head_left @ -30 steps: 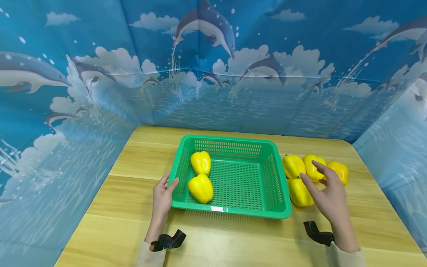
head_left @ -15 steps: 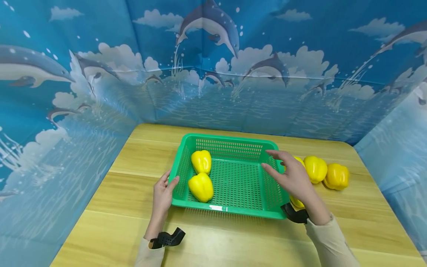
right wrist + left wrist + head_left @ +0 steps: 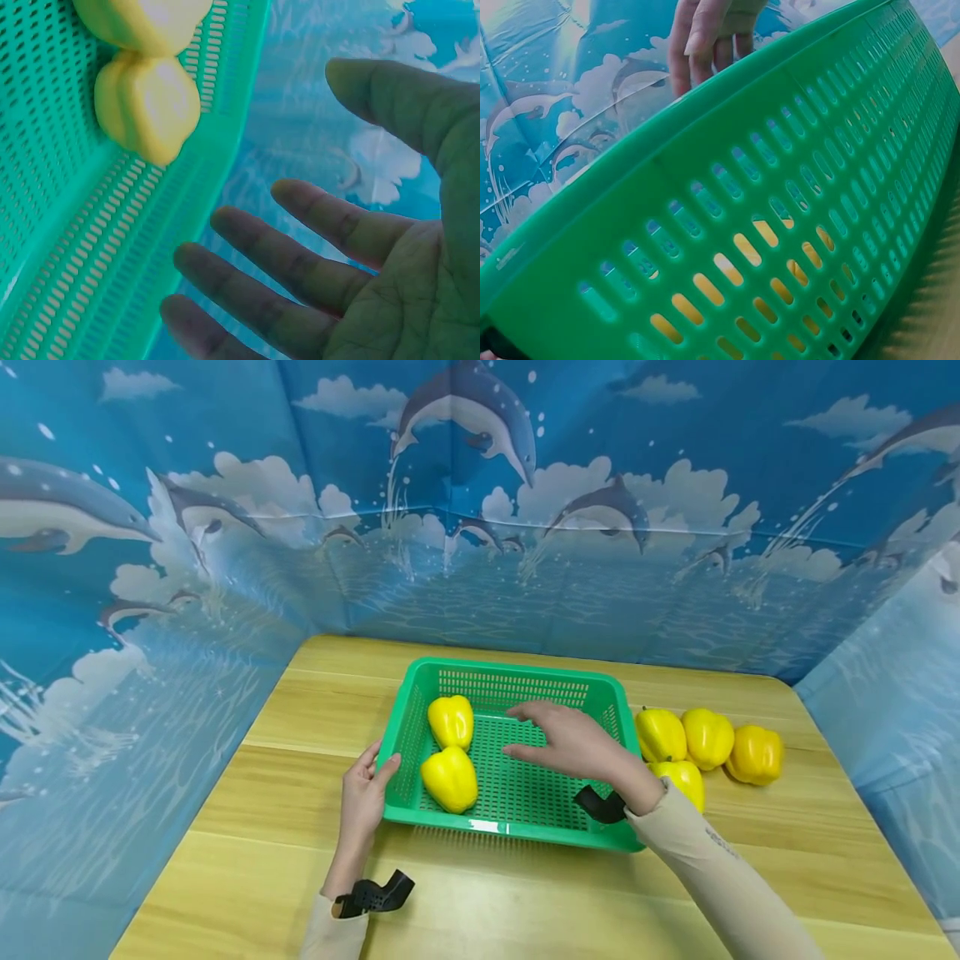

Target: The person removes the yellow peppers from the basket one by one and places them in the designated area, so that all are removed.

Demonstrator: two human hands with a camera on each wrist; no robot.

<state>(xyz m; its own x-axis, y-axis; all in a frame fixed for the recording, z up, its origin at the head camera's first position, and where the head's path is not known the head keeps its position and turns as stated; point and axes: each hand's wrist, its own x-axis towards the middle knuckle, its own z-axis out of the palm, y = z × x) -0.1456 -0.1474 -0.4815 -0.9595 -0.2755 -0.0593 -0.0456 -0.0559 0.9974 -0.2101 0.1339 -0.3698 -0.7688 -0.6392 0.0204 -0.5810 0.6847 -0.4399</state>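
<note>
A green plastic basket (image 3: 517, 832) with slotted walls stands on the table. My left hand (image 3: 364, 795) grips its left rim, thumb on top and the other fingers at the outer side. Inside, at the left end, lie two yellow bell peppers, a far one (image 3: 451, 723) and a near one (image 3: 450, 779). Over the middle of the basket hovers my right hand (image 3: 567, 739), fingers spread and nothing in them. The right wrist view shows its bare palm (image 3: 397, 300) and loosely extended fingers. Through the slots in the left wrist view some yellow shows.
Several more yellow bell peppers (image 3: 707, 739) lie on the wooden table (image 3: 277, 827), clustered against and beyond the basket's right side. My right forearm partly covers the nearest of these. A blue dolphin-print curtain (image 3: 480, 568) hangs behind the table and along its sides.
My right hand has moved left from above the peppers at the right, over the basket's right rim, to the middle of the basket. My left hand stays on the rim.
</note>
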